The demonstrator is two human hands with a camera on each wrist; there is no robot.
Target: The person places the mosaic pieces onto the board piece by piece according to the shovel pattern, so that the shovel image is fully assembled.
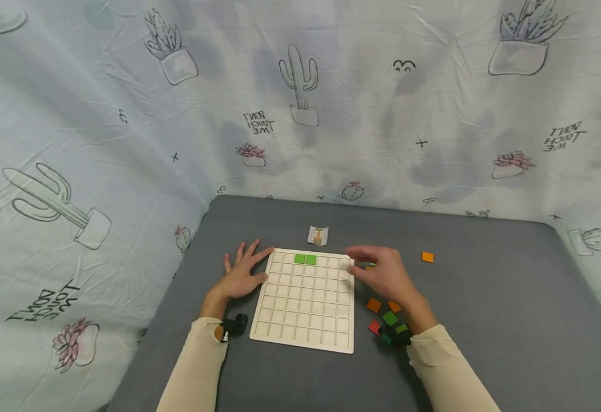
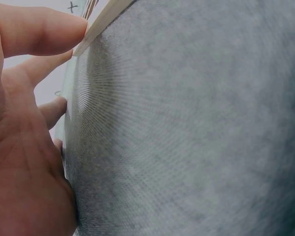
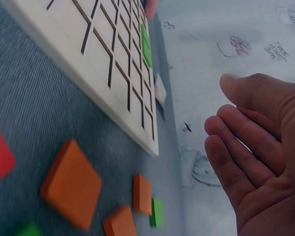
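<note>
A pale wooden grid board [image 1: 300, 297] lies on the grey table, with two green tiles [image 1: 305, 260] side by side in its far row. At the board's left edge, my left hand [image 1: 239, 278] has its fingers spread, index fingertip by the far corner. The left wrist view shows its thumb [image 2: 54, 32] against the board's side. Over the board's far right corner is my right hand [image 1: 385, 274], thumb and fingers apart. In the right wrist view that hand [image 3: 255, 152] holds nothing. Beneath its forearm lie orange tiles [image 1: 374, 305], green tiles [image 1: 390, 318] and a red tile [image 1: 374, 327].
Just beyond the board's far edge lies a small patterned card [image 1: 318, 236]. A lone orange tile [image 1: 428, 257] is off to the right. Some tiles are partly hidden by my right hand and wrist camera. A printed curtain [image 1: 372, 126] hangs behind the table.
</note>
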